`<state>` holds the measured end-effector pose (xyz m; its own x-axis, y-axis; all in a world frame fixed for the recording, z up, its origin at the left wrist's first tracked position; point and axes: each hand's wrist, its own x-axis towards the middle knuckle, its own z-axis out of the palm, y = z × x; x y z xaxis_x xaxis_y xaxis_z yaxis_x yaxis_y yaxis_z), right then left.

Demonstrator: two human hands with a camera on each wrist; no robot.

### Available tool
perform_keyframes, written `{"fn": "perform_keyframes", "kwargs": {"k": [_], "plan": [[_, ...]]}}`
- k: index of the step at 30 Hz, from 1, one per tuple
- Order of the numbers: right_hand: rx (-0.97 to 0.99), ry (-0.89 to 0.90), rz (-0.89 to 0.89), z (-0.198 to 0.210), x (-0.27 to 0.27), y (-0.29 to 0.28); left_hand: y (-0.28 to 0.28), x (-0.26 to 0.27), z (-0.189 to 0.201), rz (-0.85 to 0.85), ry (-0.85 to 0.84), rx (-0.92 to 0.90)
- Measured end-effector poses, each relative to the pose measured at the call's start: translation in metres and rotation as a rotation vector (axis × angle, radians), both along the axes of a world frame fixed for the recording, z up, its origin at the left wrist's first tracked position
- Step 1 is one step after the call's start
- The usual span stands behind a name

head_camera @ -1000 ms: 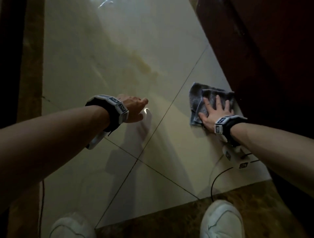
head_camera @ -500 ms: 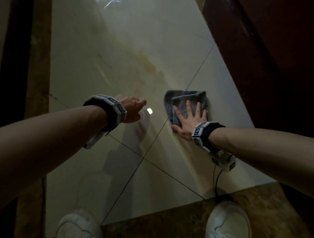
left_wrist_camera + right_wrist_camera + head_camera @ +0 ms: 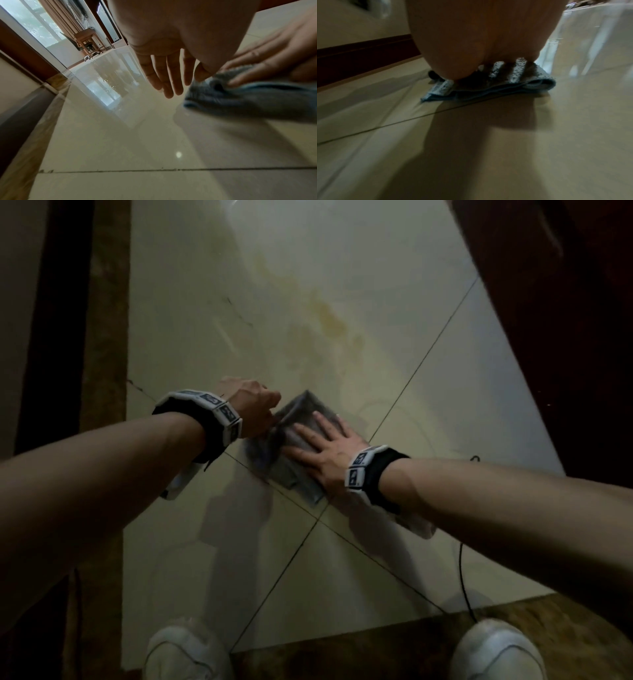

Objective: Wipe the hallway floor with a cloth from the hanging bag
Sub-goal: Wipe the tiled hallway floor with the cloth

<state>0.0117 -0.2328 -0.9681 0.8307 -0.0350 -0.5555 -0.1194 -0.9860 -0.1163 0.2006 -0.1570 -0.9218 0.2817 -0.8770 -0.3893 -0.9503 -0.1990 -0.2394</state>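
Leftward across the tile goes the cloth (image 3: 301, 446), now just beside the idle, loose-fingered left hand (image 3: 251, 409); right hand (image 3: 325, 455) presses flat on it: best overlap strokes, palm pressure even

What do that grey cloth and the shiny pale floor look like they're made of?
Cloth: probably microfibre or terry, going by its nubbly, speckled pile and soft folded layers under the right hand. Floor: most likely glazed ceramic or polished stone tiles, with a mirror-like window reflection and thin dark grout lines.
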Motion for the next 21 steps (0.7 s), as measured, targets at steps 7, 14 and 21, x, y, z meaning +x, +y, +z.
{"fn": "perform_keyframes", "kwargs": {"k": [7,14,21], "plan": [[-0.167,-0.044,-0.607,0.0,-0.004,-0.096,0.004,0.008,-0.004,0.017,0.025,-0.06],[-0.126,-0.031,-0.72,-0.011,0.019,-0.084,0.01,0.018,-0.007,0.015,0.007,-0.087],[0.024,-0.125,-0.04,-0.014,0.043,0.011,0.017,0.027,-0.005,0.067,0.021,-0.115]]}}
